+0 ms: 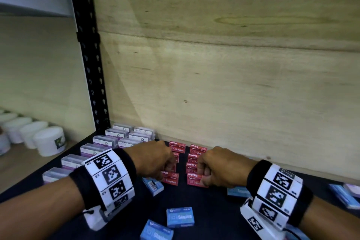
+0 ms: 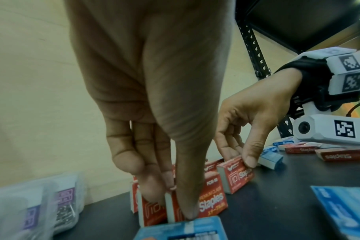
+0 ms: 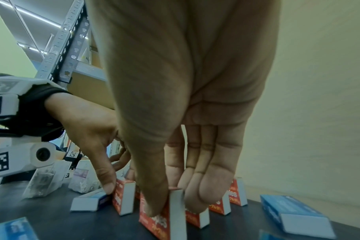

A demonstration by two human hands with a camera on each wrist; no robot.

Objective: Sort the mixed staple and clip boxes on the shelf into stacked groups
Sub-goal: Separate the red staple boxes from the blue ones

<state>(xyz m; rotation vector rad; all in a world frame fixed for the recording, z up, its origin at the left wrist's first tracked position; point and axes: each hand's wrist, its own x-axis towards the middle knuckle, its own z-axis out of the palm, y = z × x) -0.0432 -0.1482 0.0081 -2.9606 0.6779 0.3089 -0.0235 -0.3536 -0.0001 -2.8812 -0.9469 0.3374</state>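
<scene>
Two rows of upright red staple boxes stand on the dark shelf (image 1: 194, 210) near the plywood back. My left hand (image 1: 165, 171) pinches the front red box of the left row (image 1: 172, 179) between thumb and fingers, seen close in the left wrist view as left hand (image 2: 170, 204) on red box (image 2: 212, 203). My right hand (image 1: 202, 178) pinches the front red box of the right row (image 1: 194, 182); the right wrist view shows right hand (image 3: 174, 207) on red box (image 3: 152, 227). Loose blue staple boxes (image 1: 180, 217) lie in front.
Clear clip boxes with purple labels (image 1: 105, 141) are lined up at the left. More blue boxes lie by my left wrist (image 1: 153, 186) and at far right (image 1: 342, 195). A black slotted post (image 1: 91, 64) bounds the shelf; white jars (image 1: 49, 140) stand beyond it.
</scene>
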